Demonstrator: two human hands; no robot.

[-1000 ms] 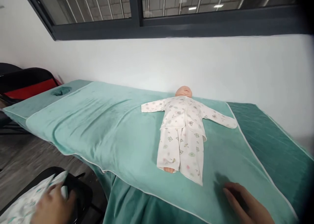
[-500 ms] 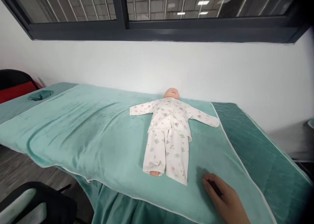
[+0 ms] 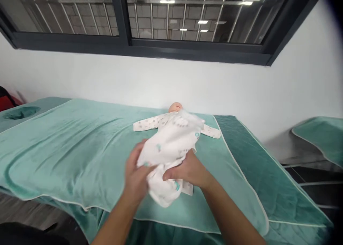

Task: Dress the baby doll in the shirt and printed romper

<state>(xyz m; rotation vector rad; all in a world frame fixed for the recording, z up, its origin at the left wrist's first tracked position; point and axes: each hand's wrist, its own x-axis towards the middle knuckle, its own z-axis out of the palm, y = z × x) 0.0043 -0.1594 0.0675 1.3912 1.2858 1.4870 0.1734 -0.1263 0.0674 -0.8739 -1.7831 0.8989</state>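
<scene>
In front of me both hands grip a bunched white cloth with teal prints (image 3: 171, 145), slightly blurred; which kind of item it is I cannot tell. My left hand (image 3: 136, 170) holds its left edge, thumb on top. From the right, my right hand (image 3: 187, 170) pinches its lower part. Behind the cloth a baby doll lies on its back, its head (image 3: 175, 107) by the wall. The doll wears a white patterned top, whose sleeves (image 3: 146, 124) stretch out to both sides. Most of its body and the trousers are hidden by the cloth and my hands.
A light green sheet (image 3: 80, 141) with white piping covers the bed, over a darker green quilted cover (image 3: 270, 173). At the bed's left end is a face hole (image 3: 21, 112). A white wall and a dark window frame (image 3: 187, 53) run behind; a green-topped stool (image 3: 321, 137) stands right.
My left hand has come into view, and the white printed cloth has appeared between both hands over the doll. My right hand has moved up and left. The view has shifted.
</scene>
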